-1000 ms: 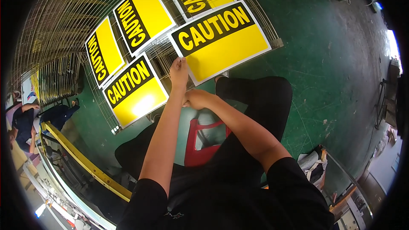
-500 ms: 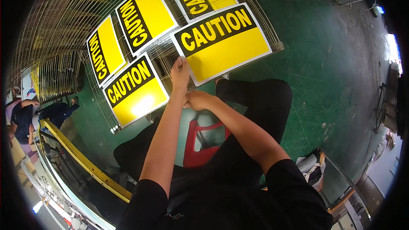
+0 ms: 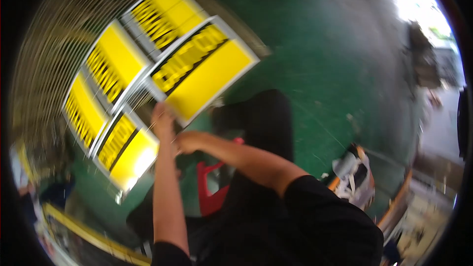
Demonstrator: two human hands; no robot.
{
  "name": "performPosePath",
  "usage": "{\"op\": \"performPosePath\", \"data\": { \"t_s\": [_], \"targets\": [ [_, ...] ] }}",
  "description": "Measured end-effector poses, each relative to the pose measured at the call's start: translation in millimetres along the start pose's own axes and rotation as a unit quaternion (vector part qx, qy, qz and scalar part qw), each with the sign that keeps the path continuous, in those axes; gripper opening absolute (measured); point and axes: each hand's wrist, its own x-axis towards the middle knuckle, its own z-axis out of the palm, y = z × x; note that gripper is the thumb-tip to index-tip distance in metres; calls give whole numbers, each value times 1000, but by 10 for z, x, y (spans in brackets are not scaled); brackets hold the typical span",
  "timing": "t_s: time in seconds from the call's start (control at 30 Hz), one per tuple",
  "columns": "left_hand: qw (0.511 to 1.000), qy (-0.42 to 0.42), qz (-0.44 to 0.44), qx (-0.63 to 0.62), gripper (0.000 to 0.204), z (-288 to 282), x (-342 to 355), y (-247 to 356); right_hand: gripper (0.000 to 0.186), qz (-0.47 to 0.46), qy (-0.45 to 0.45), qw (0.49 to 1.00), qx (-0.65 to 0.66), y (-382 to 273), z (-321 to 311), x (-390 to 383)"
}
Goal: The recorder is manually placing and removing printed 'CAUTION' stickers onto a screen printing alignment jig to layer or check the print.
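Several yellow-and-black rectangular signs with white borders lie on a wire rack [image 3: 64, 44]. At the lower-left corner of the nearest right sign [image 3: 209, 81], my left hand [image 3: 163, 118] is curled closed, its fingers smeared by motion. Just below it, my right hand [image 3: 191, 142] is closed beside my left wrist, its fingertips partly hidden. What either hand holds, if anything, cannot be made out. Another sign [image 3: 125, 150], with a bright glare spot, lies left of my hands. Farther back are a middle sign [image 3: 118, 64], a left sign [image 3: 84, 111] and a top sign [image 3: 170, 12].
A red stool [image 3: 209, 197] stands below my hands, between my legs. The floor [image 3: 325, 93] is green. At the lower left runs a yellow rail [image 3: 88, 234]. A container with crumpled material [image 3: 354, 175] stands at the lower right.
The whole view has swung and blurred, so the rack and signs appear lower and farther left, at a steeper tilt. Both hands keep nearly the same place beside the nearest right sign.
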Motion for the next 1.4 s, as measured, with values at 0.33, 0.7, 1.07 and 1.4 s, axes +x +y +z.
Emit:
{"op": "performPosePath", "data": {
  "t_s": [0.33,0.7,1.07,1.4],
  "targets": [
    [994,40,-24,98,57,-549,-858,610,25,59,-81,994,50,-343,-436,130],
    [944,292,135,-70,58,-1358,-3452,1522,24,-94,39,995,10,-1218,-542,478],
    [930,230,176,-226,69,-1913,-4754,1256,27,-306,101,945,53,-3746,-151,308],
    [929,226,202,-212,54,-1957,-4431,1099,29,-596,-133,790,44,-6970,1028,615]
  ]
}}
